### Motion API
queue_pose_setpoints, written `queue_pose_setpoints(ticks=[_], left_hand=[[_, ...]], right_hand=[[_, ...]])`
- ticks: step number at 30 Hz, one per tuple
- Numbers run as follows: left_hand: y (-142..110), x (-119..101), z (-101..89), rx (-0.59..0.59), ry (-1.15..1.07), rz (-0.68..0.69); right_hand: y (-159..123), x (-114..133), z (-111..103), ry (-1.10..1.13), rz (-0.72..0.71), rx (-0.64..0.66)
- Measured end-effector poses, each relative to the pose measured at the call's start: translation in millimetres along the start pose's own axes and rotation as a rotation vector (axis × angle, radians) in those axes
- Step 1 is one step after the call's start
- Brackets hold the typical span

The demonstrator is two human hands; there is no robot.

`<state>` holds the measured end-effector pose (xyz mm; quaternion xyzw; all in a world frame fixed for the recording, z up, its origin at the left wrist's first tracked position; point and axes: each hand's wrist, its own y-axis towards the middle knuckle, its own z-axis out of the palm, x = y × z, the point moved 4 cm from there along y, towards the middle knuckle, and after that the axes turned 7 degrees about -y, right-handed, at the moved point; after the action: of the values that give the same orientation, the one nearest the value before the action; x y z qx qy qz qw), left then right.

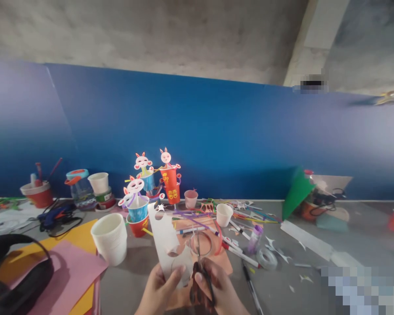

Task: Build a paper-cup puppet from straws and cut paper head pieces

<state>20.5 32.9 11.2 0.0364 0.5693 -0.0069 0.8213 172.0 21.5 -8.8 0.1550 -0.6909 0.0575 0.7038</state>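
From the head view, we hold the white paper (164,229) pinched in our left hand (162,288), its long axis running away from us and leaning left. Our right hand (221,288) grips the scissors (198,261), blades pointing away, just beside the paper's right edge; we cannot tell whether they touch it. The left hand is nearer the paper, at its lower end.

We count one held paper, one pair of scissors, three rabbit figures (136,186) beyond the paper, three plain white cups (108,238), one pink cup (191,199) and one clear tape roll (268,259) to the right.
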Motion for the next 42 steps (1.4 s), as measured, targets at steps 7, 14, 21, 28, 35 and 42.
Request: queue_pose_setpoints(ticks=[7,14,21,28,35,42], left_hand=[[-1.3,-0.8,1.2,-0.03,-0.125,-0.039],[-4.8,-7.9,2.7,-0.079,-0.159,-0.002],[-2.0,-4.4,-1.8,-0.074,-0.182,0.016],[-0.9,-2.6,-2.8,-0.084,-0.165,0.032],[-3.5,-8.3,0.9,-0.131,-0.135,0.005],[-4.8,-13.7,4.0,-0.153,-0.13,0.002]], right_hand=[[-4.2,7.5,7.2,-0.052,-0.044,0.095],[-3.7,7.0,5.3,-0.061,-0.004,0.161],[-7.7,6.4,4.2,-0.109,0.036,0.189],[-10.6,7.9,7.0,-0.132,0.073,0.169],[-10.2,2.4,9.7,-0.104,0.127,0.134],[-9.8,-3.5,11.5,-0.102,0.196,0.12]])
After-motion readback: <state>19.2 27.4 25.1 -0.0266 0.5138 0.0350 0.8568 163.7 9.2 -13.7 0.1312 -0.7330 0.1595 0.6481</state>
